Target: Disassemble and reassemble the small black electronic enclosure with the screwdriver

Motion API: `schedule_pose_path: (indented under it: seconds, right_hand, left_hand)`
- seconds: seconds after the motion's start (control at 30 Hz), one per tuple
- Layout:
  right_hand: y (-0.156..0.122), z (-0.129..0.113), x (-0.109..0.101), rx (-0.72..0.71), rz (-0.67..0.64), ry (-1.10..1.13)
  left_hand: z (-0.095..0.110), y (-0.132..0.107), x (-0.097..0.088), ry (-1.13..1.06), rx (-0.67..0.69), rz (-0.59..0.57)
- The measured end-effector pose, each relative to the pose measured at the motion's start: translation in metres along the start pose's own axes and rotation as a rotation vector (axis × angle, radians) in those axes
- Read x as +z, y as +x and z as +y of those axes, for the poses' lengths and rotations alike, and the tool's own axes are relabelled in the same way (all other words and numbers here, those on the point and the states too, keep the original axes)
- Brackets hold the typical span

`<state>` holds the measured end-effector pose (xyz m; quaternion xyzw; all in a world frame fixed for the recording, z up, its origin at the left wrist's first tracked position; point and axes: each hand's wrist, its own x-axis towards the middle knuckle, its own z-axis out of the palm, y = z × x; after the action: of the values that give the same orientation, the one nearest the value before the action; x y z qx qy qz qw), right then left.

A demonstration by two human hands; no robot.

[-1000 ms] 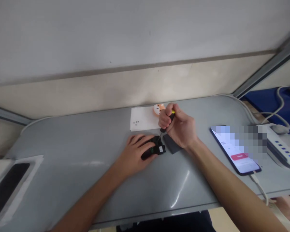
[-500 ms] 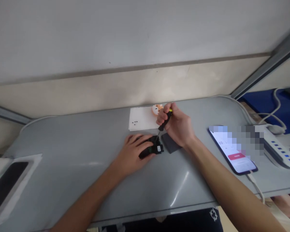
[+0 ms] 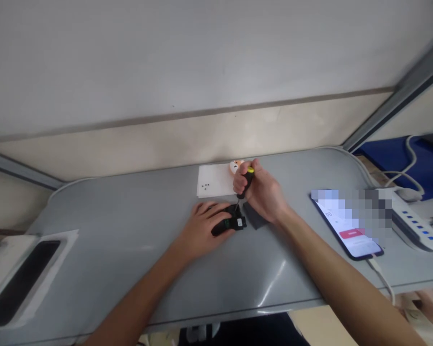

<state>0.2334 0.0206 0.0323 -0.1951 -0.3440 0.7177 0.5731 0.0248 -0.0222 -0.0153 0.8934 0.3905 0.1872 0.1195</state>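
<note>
I have the bare left hand (image 3: 202, 233) at the centre of the frame, fingers spread across a small, blocky black device with a white label (image 3: 239, 223), thumb along its lower edge, holding it against the smooth grey tabletop (image 3: 111, 240). My right hand (image 3: 263, 190), just right of centre, is closed around a black-handled screwdriver with a yellow end cap (image 3: 246, 185); it tilts, its thin shaft running down to the device, though I cannot tell exactly what the tip meets. Beneath the right hand lies a flat dark-grey slab (image 3: 254, 217), just beside the device. Above the left hand, I see white paper (image 3: 216, 175) bearing a few tiny dark pieces (image 3: 205, 186) and an orange-and-white animal-face figure (image 3: 234, 166). A lit phone with a red button (image 3: 350, 235) lies at the right of the frame.
</note>
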Motion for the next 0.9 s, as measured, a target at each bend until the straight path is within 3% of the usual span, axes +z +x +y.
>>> schedule_pose_path:
  seconds: [0.2,0.4,0.57,0.9]
  right_hand:
    - [-0.003,0.004,0.002,-0.093,0.072,0.021]
    - [0.0,-0.004,-0.008,-0.017,-0.004,-0.001]
    - [-0.002,0.0,-0.004,-0.008,0.05,0.093]
    - [-0.002,-0.01,-0.014,0.017,-0.047,-0.068]
  left_hand:
    - [-0.002,-0.001,0.002,-0.007,0.018,0.0]
    - [-0.003,-0.002,0.003,-0.009,0.016,0.0]
    - [-0.002,-0.001,0.001,-0.021,0.021,-0.002]
    - [0.0,0.0,0.001,-0.018,0.006,-0.029]
